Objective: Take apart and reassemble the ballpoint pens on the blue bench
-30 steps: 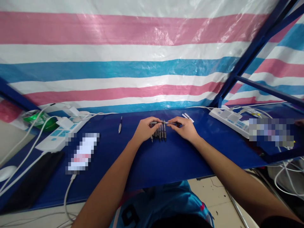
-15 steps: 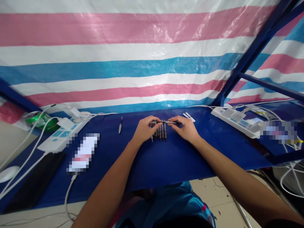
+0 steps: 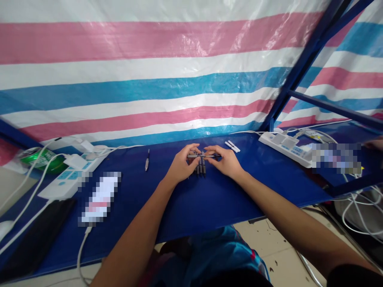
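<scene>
Gently now: your left hand [image 3: 181, 165] and right hand [image 3: 226, 161] both pinch a slim pen [image 3: 204, 156] crosswise over the row of pens [image 3: 200, 170]. It looks light, stiff and slick, so keep hold of the barrel.

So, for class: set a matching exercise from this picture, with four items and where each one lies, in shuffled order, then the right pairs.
Items:
1. crosswise pen
2. lone pen
3. green can
4. two white sticks

Places:
A. beside the white power strip at the far left
B. pinched between the left hand and the right hand
C. on the blue tabletop, just beyond the right hand
D. on the tabletop, to the left of the left hand

Pairs: 1-B, 2-D, 3-A, 4-C
</scene>
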A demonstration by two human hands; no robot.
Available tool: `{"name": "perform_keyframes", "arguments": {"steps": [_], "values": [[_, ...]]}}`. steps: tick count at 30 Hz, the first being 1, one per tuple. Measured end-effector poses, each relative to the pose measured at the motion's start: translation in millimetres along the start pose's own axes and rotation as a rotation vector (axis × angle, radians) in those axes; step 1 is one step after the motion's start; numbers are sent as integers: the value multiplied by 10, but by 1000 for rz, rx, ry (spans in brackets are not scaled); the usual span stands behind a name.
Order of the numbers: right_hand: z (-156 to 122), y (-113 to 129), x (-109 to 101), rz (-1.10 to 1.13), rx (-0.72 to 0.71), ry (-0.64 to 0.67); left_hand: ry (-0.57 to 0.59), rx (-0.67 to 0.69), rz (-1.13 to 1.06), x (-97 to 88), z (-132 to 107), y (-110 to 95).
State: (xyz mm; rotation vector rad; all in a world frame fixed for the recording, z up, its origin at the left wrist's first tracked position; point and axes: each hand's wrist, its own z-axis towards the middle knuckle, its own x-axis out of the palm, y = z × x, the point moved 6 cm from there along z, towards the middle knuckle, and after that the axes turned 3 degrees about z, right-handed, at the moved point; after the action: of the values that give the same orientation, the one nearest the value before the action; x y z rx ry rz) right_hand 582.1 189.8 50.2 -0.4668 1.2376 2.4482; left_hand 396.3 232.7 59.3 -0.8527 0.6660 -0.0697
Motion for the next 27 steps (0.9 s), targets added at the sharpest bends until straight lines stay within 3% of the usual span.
{"name": "perform_keyframes", "arguments": {"steps": [10, 16, 23, 27], "values": [[-30, -62, 17, -24, -34, 15, 48, -7, 78, 43, -1, 51], [-13, 49, 53, -199, -189, 172, 94, 173, 429, 19, -26, -2], [-35, 91, 106, -239, -123, 283, 171, 170, 546, 26, -59, -3], [-48, 148, 132, -209, -127, 333, 112, 147, 594, -55, -45, 30]]}}
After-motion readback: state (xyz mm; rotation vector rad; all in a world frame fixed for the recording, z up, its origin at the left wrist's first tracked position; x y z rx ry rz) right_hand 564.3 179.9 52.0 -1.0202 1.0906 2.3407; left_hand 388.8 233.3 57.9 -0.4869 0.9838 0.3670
